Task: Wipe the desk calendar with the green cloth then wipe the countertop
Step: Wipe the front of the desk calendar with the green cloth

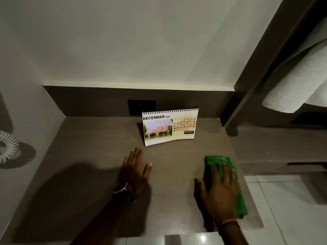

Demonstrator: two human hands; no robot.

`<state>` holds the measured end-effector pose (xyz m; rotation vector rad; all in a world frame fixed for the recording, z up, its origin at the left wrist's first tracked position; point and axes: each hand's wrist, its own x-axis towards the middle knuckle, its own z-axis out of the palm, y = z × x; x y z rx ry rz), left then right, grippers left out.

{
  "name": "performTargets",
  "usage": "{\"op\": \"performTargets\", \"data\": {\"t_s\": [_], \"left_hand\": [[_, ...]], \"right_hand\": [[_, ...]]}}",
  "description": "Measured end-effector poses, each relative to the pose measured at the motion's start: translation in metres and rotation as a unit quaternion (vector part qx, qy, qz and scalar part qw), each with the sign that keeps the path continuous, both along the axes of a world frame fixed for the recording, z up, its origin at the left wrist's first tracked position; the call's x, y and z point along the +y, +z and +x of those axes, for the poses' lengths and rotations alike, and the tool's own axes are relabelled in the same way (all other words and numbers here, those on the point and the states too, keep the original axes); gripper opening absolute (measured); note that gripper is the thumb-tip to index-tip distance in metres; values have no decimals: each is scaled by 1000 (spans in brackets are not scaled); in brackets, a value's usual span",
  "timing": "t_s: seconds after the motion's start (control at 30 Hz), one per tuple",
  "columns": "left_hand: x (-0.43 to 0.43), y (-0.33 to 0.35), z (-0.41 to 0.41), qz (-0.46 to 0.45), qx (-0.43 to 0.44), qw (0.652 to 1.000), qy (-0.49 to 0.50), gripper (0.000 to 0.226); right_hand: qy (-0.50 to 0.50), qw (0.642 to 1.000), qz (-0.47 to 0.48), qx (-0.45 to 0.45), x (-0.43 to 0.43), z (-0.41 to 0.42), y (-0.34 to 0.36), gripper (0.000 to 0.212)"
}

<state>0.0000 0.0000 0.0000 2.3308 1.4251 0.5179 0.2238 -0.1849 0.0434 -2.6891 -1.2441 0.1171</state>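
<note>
The calendar (170, 126) stands upright near the back of the wooden surface (99, 149), just in front of the low back panel and apart from both hands; its page reads December 2026, with a photo of a building on the left half; the grid of dates on the right half is too small and blurred to read, and a small yellow and black logo below it cannot be made out; the stand behind the page is hidden. A dark wall socket (141, 107) sits on the panel behind it, its lower right corner covered by the calendar.

The left hand (135, 171) lies flat on the surface, palm down, fingers stretched and fairly close together, holding nothing; a watch (123, 190) circles the wrist, its face in shadow. The right hand (220, 194) presses flat on the green cloth (224, 163) near the right edge of the surface, fingers spread over it; the cloth is smeared by motion blur, and much of it is covered by the hand, so its folds cannot be told; an orange band (229, 221) shows at the wrist.

Both forearms are cut off by the bottom edge. At the left edge a white ribbed ring (8, 147) is only partly in view; at the upper right a pale towel (297, 80) hangs, partly cut off.
</note>
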Motion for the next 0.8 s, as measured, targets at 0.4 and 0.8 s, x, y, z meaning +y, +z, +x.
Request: {"op": "performTargets", "data": {"t_s": [0.4, 0.8], "left_hand": [[61, -8, 32, -82, -270, 957, 63, 51], [85, -11, 49, -45, -291, 953, 71, 36]], "right_hand": [[-104, 987, 120, 31, 14, 20, -34, 49], [-254, 711, 576, 313, 129, 13, 15, 31]]}}
